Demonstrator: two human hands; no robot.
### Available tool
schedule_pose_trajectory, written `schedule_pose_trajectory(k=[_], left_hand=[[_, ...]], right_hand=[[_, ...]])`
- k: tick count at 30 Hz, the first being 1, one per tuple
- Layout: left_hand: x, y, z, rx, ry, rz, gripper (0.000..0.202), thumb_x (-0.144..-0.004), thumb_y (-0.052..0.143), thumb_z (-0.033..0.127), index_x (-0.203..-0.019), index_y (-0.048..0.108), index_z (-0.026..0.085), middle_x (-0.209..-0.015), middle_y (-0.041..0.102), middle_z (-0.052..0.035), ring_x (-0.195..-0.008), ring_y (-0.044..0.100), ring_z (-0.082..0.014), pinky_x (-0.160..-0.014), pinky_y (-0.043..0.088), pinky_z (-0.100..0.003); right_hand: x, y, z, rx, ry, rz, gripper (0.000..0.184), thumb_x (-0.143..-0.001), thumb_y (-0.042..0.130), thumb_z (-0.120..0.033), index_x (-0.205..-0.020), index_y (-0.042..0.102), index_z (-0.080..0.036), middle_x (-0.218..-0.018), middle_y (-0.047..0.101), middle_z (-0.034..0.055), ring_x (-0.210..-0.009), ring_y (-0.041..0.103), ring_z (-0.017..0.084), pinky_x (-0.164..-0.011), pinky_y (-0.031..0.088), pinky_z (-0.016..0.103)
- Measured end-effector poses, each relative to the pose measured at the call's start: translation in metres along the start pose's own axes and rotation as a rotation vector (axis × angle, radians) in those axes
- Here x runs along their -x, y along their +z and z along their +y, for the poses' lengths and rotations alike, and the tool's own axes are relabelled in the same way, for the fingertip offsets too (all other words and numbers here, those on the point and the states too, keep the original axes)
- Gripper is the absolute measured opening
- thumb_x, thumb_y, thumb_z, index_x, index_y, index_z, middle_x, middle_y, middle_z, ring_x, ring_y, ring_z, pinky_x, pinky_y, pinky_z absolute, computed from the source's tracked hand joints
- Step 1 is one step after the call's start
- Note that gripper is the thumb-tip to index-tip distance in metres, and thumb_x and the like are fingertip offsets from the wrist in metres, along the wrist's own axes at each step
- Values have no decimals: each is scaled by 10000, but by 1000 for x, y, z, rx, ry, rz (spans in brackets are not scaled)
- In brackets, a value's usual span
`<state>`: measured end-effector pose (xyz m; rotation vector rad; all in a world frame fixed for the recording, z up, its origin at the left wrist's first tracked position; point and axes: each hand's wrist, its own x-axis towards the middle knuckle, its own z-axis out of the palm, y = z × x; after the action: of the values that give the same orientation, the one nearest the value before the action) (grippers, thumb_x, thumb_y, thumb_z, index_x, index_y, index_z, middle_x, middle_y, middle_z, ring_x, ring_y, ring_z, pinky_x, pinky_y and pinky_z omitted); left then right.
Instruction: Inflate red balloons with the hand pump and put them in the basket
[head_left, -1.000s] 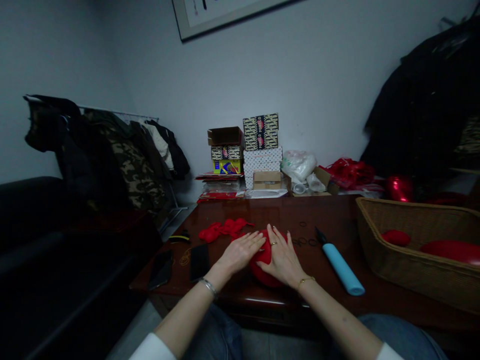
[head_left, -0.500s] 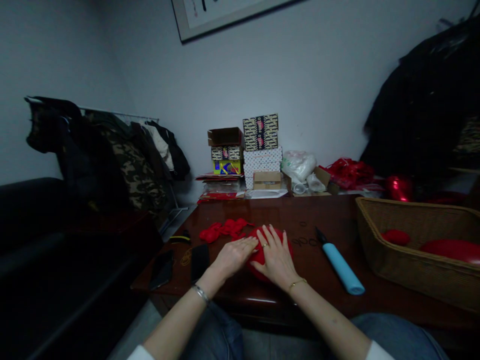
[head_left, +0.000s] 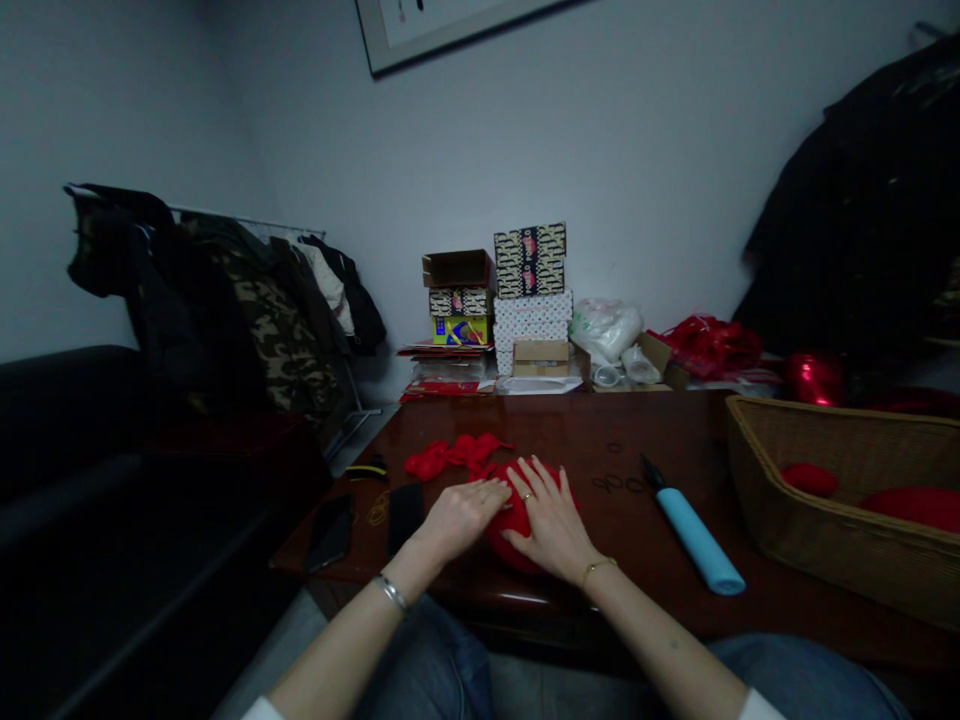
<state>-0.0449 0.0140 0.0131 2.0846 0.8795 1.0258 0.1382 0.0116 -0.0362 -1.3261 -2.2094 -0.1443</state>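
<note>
The red balloon (head_left: 516,522) lay on the table (head_left: 675,430) near its front edge, beneath both hands. The left hand (head_left: 459,515) and right hand (head_left: 553,518) rested flat upon it, fingers extended; the right's were slightly spread.

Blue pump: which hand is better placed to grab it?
Right, probably: the right hand on the red balloon lies nearer the blue pump, bare table between; the left hand is farther off.

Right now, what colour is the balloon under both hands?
The balloon is red; head view.
</note>
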Motion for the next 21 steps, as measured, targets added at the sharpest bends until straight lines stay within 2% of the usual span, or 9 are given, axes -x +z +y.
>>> schedule_pose_trajectory(k=[3,5,9,11,15,19,21], left_hand=[[1,3,-4,-160,171,12,307,-749,587,81,-1016,664,210,-1142,633,-94,-1119,550,-240,-1025,363,-379],[2,5,-9,-305,281,14,322,-785,554,94,-1075,641,205,-1154,628,-90,-1111,556,-224,-998,403,-353],[5,10,-23,-650,451,0,332,-849,461,105,-1161,569,147,-1163,624,-107,-1089,573,-198,-938,470,-347],[6,13,-26,-827,514,7,317,-872,419,107,-1164,544,110,-1142,633,-123,-1069,587,-185,-908,494,-332],[9,18,-23,-964,520,94,288,-894,403,134,-1145,540,100,-1088,660,-117,-1019,616,-166,-873,515,-287],[11,21,-15,-984,454,179,279,-892,426,148,-1135,557,112,-1068,671,-102,-954,646,-168,-834,533,-273],[13,23,-13,-999,411,206,275,-891,428,152,-1123,570,111,-1066,672,-103,-924,657,-172,-815,538,-273]], right_hand=[[0,-2,3,-67,-8,-14,861,-688,576,-444,-1402,205,-136,-1468,247,131,-1367,131,263,-1086,65,541],[0,-4,5,-90,5,15,848,-690,579,-448,-1385,224,-114,-1461,250,155,-1366,139,257,-1085,72,543],[6,-6,8,-69,19,112,708,-695,617,-403,-1310,364,-161,-1475,193,163,-1365,136,273,-1069,133,555],[11,-5,7,-38,21,163,683,-705,628,-348,-1320,368,-206,-1456,240,149,-1355,164,287,-1054,177,564],[17,-4,3,-14,40,219,632,-764,573,-251,-1349,337,-214,-1348,421,119,-1308,277,267,-1058,209,551],[18,-3,-3,15,53,272,475,-824,474,-192,-1296,420,-196,-1363,416,112,-1306,282,253,-1063,223,530],[18,-1,-7,50,64,284,457,-844,413,-155,-1297,432,-205,-1367,412,114,-1318,263,253,-1062,223,525]])
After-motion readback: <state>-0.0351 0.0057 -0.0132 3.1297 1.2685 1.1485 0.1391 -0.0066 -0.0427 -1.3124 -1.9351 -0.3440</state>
